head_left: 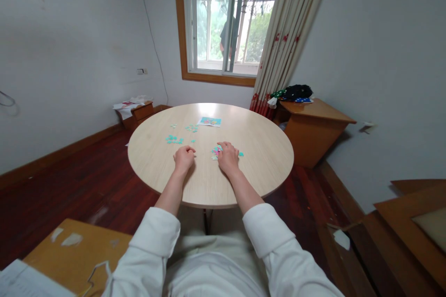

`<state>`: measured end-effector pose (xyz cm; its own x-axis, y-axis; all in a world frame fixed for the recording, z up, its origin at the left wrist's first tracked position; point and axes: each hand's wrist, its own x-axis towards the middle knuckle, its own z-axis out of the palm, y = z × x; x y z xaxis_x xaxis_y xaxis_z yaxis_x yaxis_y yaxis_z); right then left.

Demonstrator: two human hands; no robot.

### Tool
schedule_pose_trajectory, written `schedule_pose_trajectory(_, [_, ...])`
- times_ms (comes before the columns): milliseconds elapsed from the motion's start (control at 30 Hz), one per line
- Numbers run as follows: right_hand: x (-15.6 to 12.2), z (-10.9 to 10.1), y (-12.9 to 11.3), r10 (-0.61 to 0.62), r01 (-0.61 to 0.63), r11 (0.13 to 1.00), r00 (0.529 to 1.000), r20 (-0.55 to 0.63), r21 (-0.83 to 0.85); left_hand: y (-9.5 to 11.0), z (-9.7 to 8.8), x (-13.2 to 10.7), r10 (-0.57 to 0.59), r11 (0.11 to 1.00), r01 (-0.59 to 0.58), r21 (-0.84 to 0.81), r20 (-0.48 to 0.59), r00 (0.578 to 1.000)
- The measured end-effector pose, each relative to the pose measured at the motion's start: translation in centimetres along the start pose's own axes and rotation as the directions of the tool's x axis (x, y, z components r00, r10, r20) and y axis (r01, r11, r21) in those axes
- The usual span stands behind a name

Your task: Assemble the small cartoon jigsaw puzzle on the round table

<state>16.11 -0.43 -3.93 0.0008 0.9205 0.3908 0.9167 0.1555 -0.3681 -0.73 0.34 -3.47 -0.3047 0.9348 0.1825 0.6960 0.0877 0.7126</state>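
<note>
On the round table my left hand [184,159] rests with its fingers curled in, and whatever it may hold is hidden. My right hand [229,157] lies over a pile of small jigsaw puzzle pieces [215,153], teal, pink and pale, its fingers stretched across them. One teal piece [241,154] shows just right of those fingers. Beyond my left hand are a group of teal pieces [174,139] and a single piece [193,141]. Farther off lie more loose pieces [191,128], a small pale cluster [173,125] and a printed picture sheet [210,122].
The round wooden table [265,158] stands before me. At the right, a wooden desk [313,125] carries a heap of cloth [296,93]. A low cabinet [142,111] is at the back left. Behind the window [212,32] a person [224,37] is partly visible.
</note>
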Motion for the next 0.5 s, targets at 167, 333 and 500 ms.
schedule_pose_trajectory(167, [-0.1,0.3,-0.2,0.005,-0.004,0.998,1.000,0.014,-0.059,-0.2,0.1,0.2,0.002,1.000,-0.002,0.002,-0.003,1.000])
schedule_pose_trajectory(333, [-0.2,1.0,0.0,-0.002,0.042,0.984,0.973,0.229,-0.171,-0.4,0.2,0.2,0.014,1.000,-0.014,0.001,-0.007,1.000])
schedule_pose_trajectory(500, [-0.3,0.6,-0.5,0.020,0.019,0.984,0.976,0.215,-0.175,-0.4,0.3,0.2,0.014,1.000,-0.014,-0.002,-0.008,1.000])
